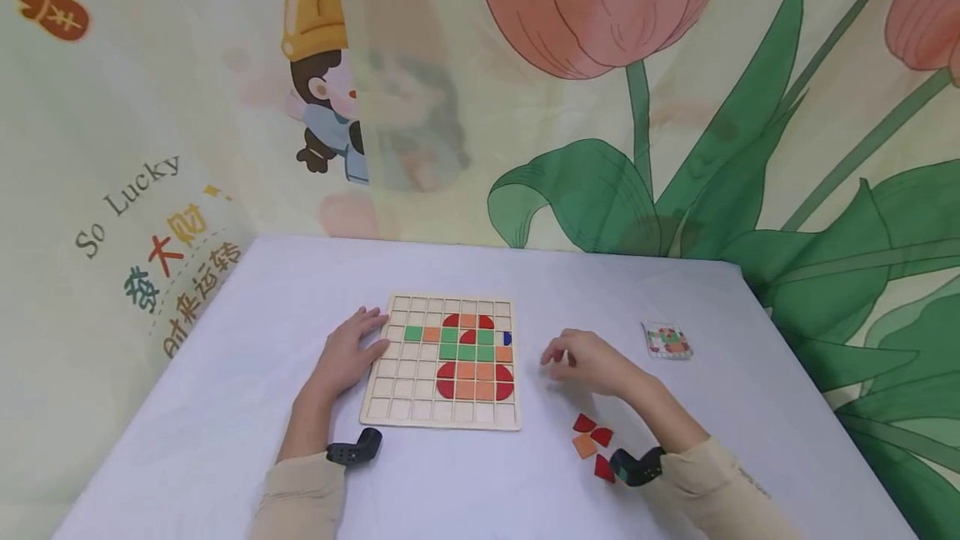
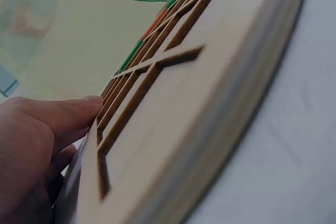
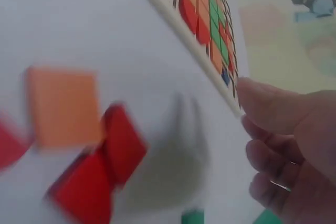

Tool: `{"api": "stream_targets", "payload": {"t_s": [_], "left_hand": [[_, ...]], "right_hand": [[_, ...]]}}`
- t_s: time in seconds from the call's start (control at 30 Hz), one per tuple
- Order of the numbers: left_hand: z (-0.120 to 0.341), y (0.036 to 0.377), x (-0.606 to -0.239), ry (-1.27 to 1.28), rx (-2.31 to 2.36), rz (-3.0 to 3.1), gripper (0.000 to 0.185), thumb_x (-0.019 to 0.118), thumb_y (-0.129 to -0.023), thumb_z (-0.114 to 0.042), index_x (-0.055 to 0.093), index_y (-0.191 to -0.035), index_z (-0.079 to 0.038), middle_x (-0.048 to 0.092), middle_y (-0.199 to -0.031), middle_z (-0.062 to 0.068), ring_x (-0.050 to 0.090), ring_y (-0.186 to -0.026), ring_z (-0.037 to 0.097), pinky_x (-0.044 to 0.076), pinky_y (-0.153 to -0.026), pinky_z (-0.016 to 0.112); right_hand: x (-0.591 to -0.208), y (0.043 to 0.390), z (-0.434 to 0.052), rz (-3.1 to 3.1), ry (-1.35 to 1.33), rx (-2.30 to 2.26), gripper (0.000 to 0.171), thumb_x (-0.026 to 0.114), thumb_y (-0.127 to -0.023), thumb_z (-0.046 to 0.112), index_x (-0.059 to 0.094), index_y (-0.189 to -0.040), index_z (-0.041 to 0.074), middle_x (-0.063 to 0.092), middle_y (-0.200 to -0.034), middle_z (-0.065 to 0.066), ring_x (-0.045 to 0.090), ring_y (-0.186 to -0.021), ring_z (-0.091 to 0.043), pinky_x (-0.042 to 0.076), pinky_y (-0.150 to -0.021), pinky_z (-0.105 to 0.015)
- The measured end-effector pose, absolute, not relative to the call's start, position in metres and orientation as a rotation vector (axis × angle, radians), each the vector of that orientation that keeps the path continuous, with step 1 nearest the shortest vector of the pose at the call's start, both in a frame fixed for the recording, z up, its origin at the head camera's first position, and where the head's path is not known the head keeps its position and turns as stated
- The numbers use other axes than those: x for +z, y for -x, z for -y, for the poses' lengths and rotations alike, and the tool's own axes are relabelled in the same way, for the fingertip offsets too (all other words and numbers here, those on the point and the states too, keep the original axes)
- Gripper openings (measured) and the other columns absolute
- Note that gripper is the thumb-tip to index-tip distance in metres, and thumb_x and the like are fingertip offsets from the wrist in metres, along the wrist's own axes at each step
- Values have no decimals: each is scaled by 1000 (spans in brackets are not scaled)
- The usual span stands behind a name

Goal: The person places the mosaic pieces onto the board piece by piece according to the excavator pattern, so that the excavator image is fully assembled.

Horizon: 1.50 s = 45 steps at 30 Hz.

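Observation:
A square wooden grid board (image 1: pixel 397 390) lies on the table, with green, orange and red pieces set in its cells, mostly in the right half. My left hand (image 1: pixel 347 357) rests along the board's left edge, fingers stretched out and the thumb (image 2: pixel 79 109) touching the rim. To the right of the board hovers my right hand (image 1: pixel 592 361), its fingers loosely bent and no piece visible in them. Below it lie an orange square (image 1: pixel 584 445) and several red pieces with a curved side (image 1: pixel 604 468). A small blue piece (image 1: pixel 507 338) sits at the board's right edge.
Farther right on the white tablecloth (image 1: pixel 465 482) lies a small clear item with a coloured pattern (image 1: pixel 667 342). In the right wrist view, green bits (image 3: pixel 193 217) show at the bottom edge. A printed curtain (image 1: pixel 420 107) hangs behind the table.

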<state>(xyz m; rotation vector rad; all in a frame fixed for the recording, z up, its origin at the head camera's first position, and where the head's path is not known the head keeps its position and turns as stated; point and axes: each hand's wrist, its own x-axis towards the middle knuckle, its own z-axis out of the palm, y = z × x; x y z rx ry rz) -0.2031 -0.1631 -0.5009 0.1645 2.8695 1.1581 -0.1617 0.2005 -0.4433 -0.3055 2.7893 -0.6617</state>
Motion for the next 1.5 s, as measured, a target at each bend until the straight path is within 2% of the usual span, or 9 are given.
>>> {"api": "stream_targets", "payload": {"t_s": [0.2,0.4,0.57,0.9,1.23,1.5], "left_hand": [[167,204,-502,-167,1149,-2878,50,57,-93,-25,46,-140,-10,32,-154,12,15,-147,32,10,-118,58],[164,203,-504,-170,1166,-2851,51,58,-93,-25,47,-140,-10,32,-154,11,15,-147,31,10,-118,57],[162,203,-501,-189,1169,-2868,50,58,-93,-25,47,-140,-9,33,-154,12,16,-147,32,11,-118,57],[162,205,-498,-209,1149,-2880,50,57,-93,-25,47,-140,-9,33,-153,12,16,-147,32,11,-118,57],[163,206,-501,-204,1174,-2870,49,57,-93,-24,47,-139,-8,34,-153,13,16,-147,33,10,-118,57],[163,205,-500,-184,1186,-2857,50,57,-94,-24,46,-140,-8,37,-152,11,16,-147,32,10,-118,58]], "right_hand": [[-452,125,-229,-2655,353,-633,23,81,-74,19,70,-93,25,55,-85,4,50,-75,-12,51,-58,-19],[-463,108,-242,-2668,505,-662,17,79,-76,14,67,-83,23,56,-79,10,51,-74,-7,50,-59,-16],[-469,107,-236,-2762,483,-656,20,78,-75,8,63,-78,21,55,-76,10,50,-73,-8,50,-60,-15],[-473,114,-200,-2945,165,-367,23,78,-77,8,58,-78,20,49,-75,4,46,-67,-12,48,-55,-19],[-465,115,-174,-3025,157,-175,19,76,-79,10,63,-93,13,56,-84,-5,50,-66,-14,58,-65,-26],[-458,122,-172,-2990,181,-192,22,80,-74,8,62,-84,13,54,-75,-1,48,-67,-14,55,-63,-24]]}}
